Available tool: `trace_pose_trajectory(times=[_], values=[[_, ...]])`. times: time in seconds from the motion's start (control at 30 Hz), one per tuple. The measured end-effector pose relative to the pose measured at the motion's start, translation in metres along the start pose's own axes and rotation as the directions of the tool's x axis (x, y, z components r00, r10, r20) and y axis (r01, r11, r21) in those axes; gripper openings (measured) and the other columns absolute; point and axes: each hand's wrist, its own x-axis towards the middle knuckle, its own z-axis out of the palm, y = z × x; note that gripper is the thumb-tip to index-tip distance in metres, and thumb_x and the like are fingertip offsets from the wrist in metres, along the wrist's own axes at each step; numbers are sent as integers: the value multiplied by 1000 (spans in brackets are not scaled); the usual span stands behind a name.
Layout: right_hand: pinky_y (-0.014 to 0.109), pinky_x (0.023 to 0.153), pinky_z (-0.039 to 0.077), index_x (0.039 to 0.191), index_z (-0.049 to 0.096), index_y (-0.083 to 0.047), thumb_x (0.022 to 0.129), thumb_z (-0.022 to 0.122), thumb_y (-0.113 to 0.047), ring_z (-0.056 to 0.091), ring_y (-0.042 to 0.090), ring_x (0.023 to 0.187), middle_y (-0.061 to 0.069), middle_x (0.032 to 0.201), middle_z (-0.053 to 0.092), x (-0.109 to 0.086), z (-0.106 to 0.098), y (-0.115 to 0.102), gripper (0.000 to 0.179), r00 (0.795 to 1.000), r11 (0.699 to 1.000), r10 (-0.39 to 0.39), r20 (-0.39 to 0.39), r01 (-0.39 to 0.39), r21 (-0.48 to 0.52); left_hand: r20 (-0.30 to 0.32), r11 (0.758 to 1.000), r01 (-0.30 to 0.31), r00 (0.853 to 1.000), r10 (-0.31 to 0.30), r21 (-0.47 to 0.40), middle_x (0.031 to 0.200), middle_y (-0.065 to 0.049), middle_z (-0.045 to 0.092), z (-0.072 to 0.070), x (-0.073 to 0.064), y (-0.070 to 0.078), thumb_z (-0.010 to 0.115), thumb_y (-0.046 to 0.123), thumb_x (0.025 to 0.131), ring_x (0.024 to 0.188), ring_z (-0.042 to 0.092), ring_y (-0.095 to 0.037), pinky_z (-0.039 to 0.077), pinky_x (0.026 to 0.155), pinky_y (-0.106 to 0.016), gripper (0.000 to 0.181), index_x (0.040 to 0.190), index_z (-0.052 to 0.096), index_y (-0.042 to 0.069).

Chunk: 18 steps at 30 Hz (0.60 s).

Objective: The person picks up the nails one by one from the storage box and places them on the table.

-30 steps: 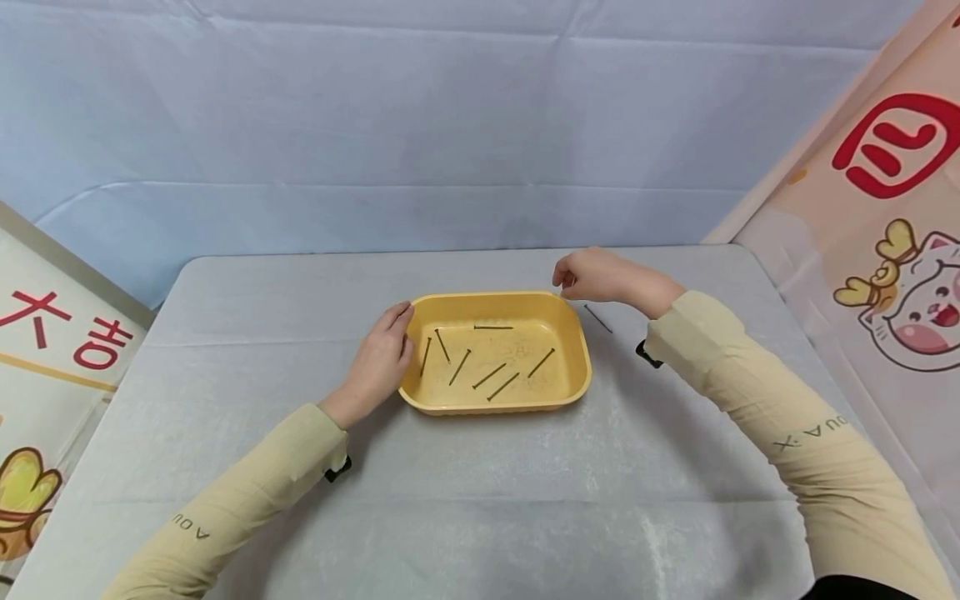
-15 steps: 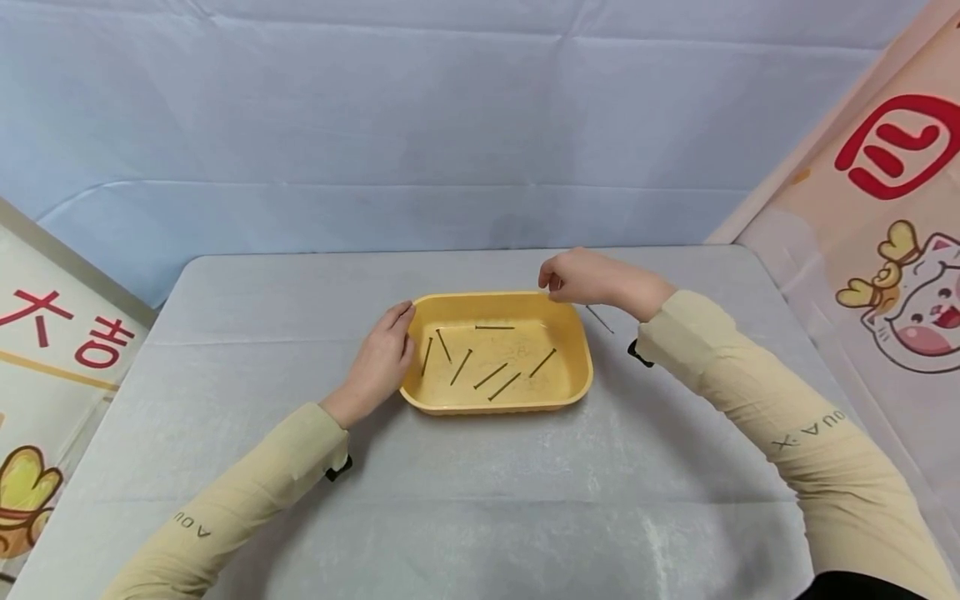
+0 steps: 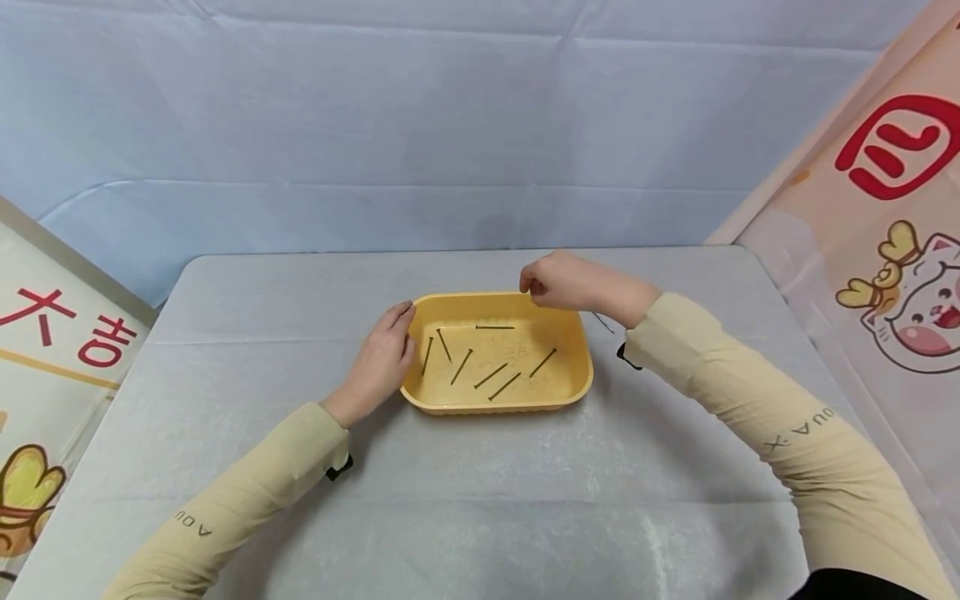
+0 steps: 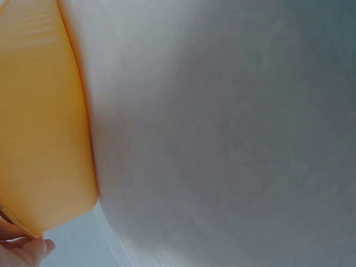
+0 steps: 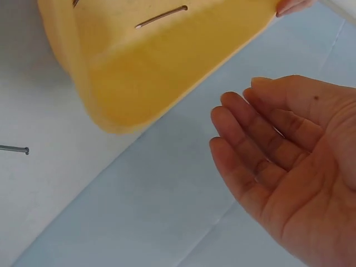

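A yellow plastic tray (image 3: 480,408) stands on the table, with several dark nails (image 3: 491,376) lying spread over its floor. My left hand (image 3: 381,360) grips the tray's left end; in the left wrist view, thumb and fingers (image 4: 34,250) pinch the rim at a corner. Above the tray's back rim, toward the right, is my right hand (image 3: 566,281). The right wrist view shows its fingers (image 5: 239,119) loosely bent, palm in sight, with nothing seen between them. One more nail (image 3: 603,323) lies outside the tray on the right, partly covered by the right wrist.
Grey cloth covers the table (image 3: 495,500). A pale blue cloth backdrop (image 3: 480,150) hangs behind the table's back edge. Printed panels stand at both sides, the right one (image 3: 885,275) with a cartoon cat and the left one (image 3: 67,333) with red characters.
My right hand has moved left along the tray's back rim, and its wrist now covers part of the nail outside. My left hand, the tray and the nails inside look unmoved.
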Motion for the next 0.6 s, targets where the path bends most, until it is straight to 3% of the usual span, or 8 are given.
trace_pose_trajectory(times=[0.6], values=[[33,79,49,104,64,2,84,49,1,58,22,88,14,99,64,9,3,-16,25,998,998,-67,-21,67,0,0,1000,-5,1000,5,2,133,-22,42,0,3,-2,47,0,89,123,40,-32,37,100,-41,42,130,42,-11]])
